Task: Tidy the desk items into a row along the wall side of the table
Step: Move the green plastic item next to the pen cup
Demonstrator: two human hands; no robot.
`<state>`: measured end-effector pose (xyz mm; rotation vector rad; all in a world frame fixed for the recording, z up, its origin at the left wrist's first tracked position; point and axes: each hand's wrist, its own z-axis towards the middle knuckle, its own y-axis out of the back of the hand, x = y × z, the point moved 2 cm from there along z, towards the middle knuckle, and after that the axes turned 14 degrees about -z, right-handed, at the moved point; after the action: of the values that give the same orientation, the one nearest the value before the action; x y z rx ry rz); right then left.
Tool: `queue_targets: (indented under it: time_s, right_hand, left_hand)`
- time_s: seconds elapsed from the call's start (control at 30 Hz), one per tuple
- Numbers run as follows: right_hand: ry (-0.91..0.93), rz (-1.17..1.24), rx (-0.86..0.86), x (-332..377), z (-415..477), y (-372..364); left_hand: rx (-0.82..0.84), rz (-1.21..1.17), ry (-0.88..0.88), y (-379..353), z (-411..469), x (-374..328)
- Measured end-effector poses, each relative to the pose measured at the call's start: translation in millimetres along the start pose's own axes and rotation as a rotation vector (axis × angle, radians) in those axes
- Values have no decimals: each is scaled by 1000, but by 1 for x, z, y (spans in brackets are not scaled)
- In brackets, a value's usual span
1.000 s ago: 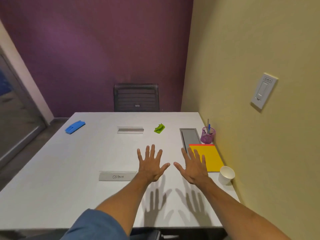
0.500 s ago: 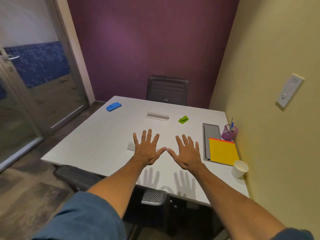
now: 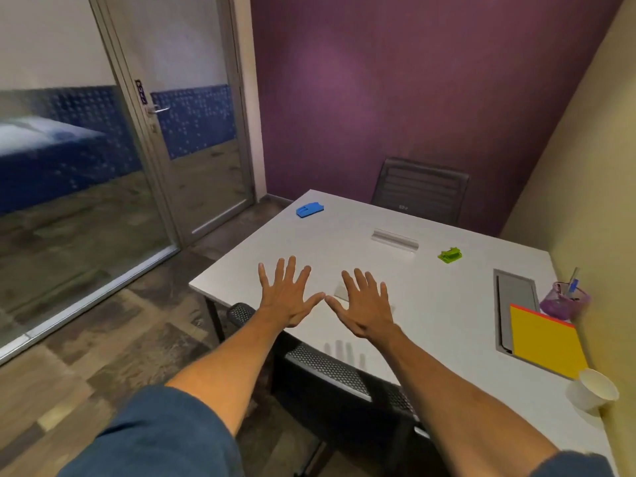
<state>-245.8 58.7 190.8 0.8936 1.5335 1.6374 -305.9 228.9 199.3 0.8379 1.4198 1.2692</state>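
Observation:
My left hand [image 3: 287, 295] and my right hand [image 3: 364, 306] are held out flat over the near left part of the white table [image 3: 447, 304], fingers spread, holding nothing. A blue plastic item [image 3: 309, 210] lies at the table's far left corner. A clear acrylic name stand [image 3: 394, 239] sits mid-table, with a green clip-like item [image 3: 449, 254] to its right. Along the yellow wall stand a purple pen cup [image 3: 564, 301], a yellow notebook [image 3: 545, 342] and a white paper cup [image 3: 592, 390]. Another name plate [image 3: 340, 290] is mostly hidden behind my right hand.
A grey cable tray lid [image 3: 514, 301] is set into the table beside the notebook. One black chair [image 3: 420, 191] stands at the far end, another mesh chair [image 3: 330, 370] is tucked under the near edge. A glass door [image 3: 179, 132] is at the left.
The view has swung left and pulled back, so the table now sits to the right and the glass door shows. Both hands stay spread and empty.

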Motion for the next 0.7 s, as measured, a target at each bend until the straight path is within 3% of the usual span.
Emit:
queue_targets:
  time_s: [0.37,0.7]
  right_hand:
    - [84,-9,3,187,97,-17]
    - [291,-36,60,338,183,-40]
  left_hand:
    - [28,6,140,51,19,190]
    - [54,-42,321,70,28,352]
